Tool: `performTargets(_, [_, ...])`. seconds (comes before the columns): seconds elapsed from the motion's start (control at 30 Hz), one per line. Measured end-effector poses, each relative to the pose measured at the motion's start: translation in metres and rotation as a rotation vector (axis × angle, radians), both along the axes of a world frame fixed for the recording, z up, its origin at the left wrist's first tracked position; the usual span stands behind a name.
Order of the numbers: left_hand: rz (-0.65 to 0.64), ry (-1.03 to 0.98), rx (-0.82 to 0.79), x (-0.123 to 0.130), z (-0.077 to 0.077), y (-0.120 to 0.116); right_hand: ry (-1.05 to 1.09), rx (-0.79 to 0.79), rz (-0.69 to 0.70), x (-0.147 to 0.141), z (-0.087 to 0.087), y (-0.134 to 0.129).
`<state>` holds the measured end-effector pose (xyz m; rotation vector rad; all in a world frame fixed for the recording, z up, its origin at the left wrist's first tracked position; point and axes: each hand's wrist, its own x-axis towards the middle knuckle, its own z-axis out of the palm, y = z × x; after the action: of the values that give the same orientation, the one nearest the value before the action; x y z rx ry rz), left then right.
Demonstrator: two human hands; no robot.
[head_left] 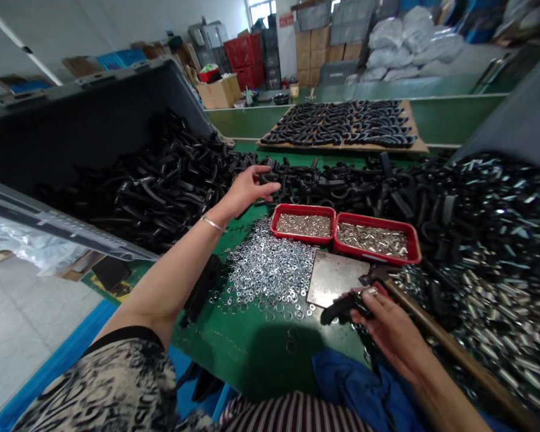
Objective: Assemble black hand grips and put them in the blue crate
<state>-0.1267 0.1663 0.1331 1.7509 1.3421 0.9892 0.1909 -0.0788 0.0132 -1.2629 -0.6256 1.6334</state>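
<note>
So the right hand [389, 327] has its fingers closed on a black curved part [342, 307], held just over the near edge of a flat metal plate [335, 279] on the green counter [234, 351]. The left hand [251, 191] is reaching out with thumb and fingers apart at the heap of black curved pieces [342, 180]; can't really tell if it's touching one, the dark stuff blends together there.

Pretty crowded spot tbh. Two red trays [303, 239] [378, 259] of small metal bits sit end to end between that heap and the plate, with loose washers [270, 264] spread left of the plate. A wooden-handled hammer [450, 342] lies along the right forearm, between it and a pile of shiny metal cylinders [499, 324]. Blue cloth [355, 384] is bunched at the near edge, a big grey crate [67, 219] full of black parts tips in from the left, and beyond the heap there's a cardboard sheet [420, 135] with rows of black pieces.
</note>
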Motion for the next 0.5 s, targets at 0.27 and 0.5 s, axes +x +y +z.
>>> performTargets(0.27, [-0.165,0.148,0.21,0.058,-0.015,-0.123,-0.098,0.016,0.058,0.003,0.011,-0.009])
performTargets(0.5, [-0.226,-0.107,-0.169,0.121,-0.076,-0.189,-0.895,0.471,0.067,0.006,0.016,-0.004])
